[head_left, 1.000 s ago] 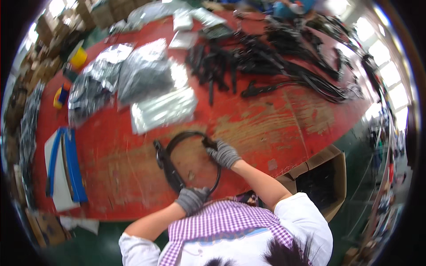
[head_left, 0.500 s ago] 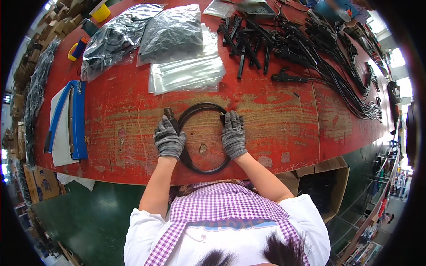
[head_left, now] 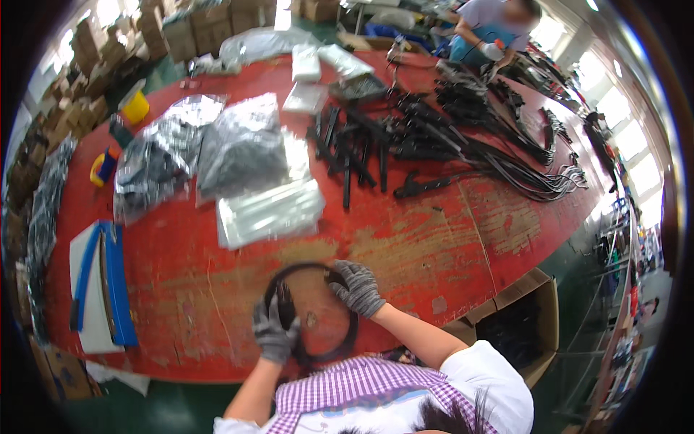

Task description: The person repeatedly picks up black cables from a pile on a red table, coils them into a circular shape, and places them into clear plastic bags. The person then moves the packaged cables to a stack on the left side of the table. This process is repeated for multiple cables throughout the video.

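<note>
A black cable (head_left: pixel 303 269) lies coiled in a ring on the red table (head_left: pixel 434 239) right in front of me. My left hand (head_left: pixel 275 331), in a grey glove, grips the ring's left side where the black plug end sticks up. My right hand (head_left: pixel 357 288), also gloved, is closed on the ring's upper right side. Both hands hold the coil flat against the tabletop near the front edge.
A stack of clear plastic bags (head_left: pixel 271 210) lies just beyond the coil, with silver bagged bundles (head_left: pixel 242 148) behind. Black cables and power strips (head_left: pixel 434 137) cover the far right. A blue and white folder (head_left: pixel 101 286) lies left. An open cardboard box (head_left: pixel 517 325) stands at my right. Another person (head_left: pixel 491 29) works at the far side.
The view has shifted and the coil now sits nearer the table's front edge. My right hand has moved up to the ring's upper right; my left hand has dropped lower on its left side.
</note>
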Demonstrator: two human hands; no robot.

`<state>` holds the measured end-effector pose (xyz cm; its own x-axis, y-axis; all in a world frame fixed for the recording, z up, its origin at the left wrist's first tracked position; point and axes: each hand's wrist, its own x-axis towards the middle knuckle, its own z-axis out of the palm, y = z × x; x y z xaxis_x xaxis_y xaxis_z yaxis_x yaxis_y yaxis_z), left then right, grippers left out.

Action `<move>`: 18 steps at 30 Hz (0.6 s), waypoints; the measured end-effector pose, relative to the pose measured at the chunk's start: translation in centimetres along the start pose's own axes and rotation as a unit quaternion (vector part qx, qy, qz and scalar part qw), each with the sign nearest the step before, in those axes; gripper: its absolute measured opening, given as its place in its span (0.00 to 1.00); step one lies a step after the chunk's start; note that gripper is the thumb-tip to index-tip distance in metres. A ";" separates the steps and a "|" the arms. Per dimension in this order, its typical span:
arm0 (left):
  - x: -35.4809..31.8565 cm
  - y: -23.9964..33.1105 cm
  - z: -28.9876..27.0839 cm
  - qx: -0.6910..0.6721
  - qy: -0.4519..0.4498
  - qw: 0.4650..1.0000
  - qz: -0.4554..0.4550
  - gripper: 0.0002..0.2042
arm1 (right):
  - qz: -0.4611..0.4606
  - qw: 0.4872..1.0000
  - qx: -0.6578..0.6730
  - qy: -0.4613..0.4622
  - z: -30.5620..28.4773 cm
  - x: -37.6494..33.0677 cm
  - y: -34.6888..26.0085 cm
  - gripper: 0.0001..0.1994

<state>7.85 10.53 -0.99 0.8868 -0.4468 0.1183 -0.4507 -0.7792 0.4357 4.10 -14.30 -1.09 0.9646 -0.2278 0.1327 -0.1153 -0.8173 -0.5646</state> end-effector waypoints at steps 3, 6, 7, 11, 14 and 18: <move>0.0 1.1 -1.0 -0.044 0.031 0.998 -0.014 0.34 | 0.103 0.993 0.036 0.046 -1.5 7.0 2.5 0.35; 0.0 0.4 0.1 -0.032 0.041 0.999 -0.003 0.34 | 0.202 0.970 -0.110 0.083 -3.2 14.6 3.8 0.38; 0.1 0.1 0.1 -0.036 0.043 0.998 0.005 0.34 | 0.220 0.971 -0.090 0.033 -3.4 16.3 4.5 0.39; 0.5 0.8 0.5 -0.019 0.033 0.999 0.022 0.34 | 0.189 0.980 -0.047 0.031 -2.8 19.4 10.5 0.29; 0.1 0.0 -0.3 0.001 0.036 0.999 -0.001 0.34 | 0.245 0.826 0.506 -0.036 -6.3 17.2 4.7 0.10; 0.0 -0.7 -0.2 -0.029 0.038 0.999 0.002 0.34 | 0.060 0.874 0.483 -0.006 -6.5 4.6 -2.1 0.21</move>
<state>8.16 11.19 -1.15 0.8908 -0.4137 0.1878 -0.4504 -0.7491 0.4857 7.25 -17.03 5.98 0.9627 -0.2696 0.0205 0.0327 0.0409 -0.9986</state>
